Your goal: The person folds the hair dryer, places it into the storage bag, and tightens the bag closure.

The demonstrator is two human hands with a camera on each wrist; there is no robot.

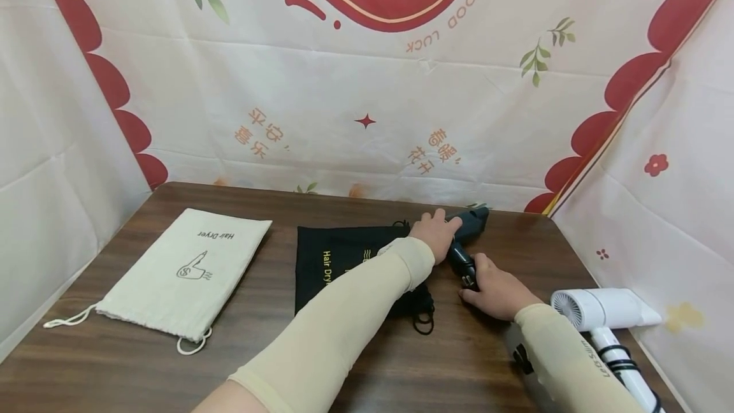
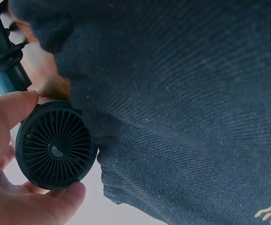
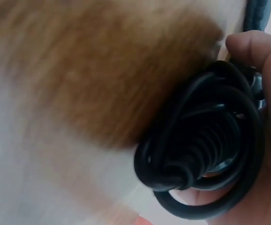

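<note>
A dark hair dryer (image 1: 473,222) is at the back right of the table, its nozzle pointing right and its handle toward me. My left hand (image 1: 436,234) grips the rear of its barrel; in the left wrist view, thumb and fingers hold the edge of the round ribbed vent (image 2: 58,146). My right hand (image 1: 500,289) holds the lower handle, where the black power cord (image 3: 149,161) is looped in coils. Just left of the dryer lies a black drawstring bag (image 1: 312,260) with yellow "Hair Dryer" print, partly hidden under my left forearm.
A cream drawstring bag (image 1: 172,292) printed "Hair Dryer" lies flat on the left of the brown wooden table (image 1: 252,362). At the right edge is a white hair dryer (image 1: 616,308) with black cord round its handle. Printed cloth walls (image 1: 321,94) stand behind and beside the table.
</note>
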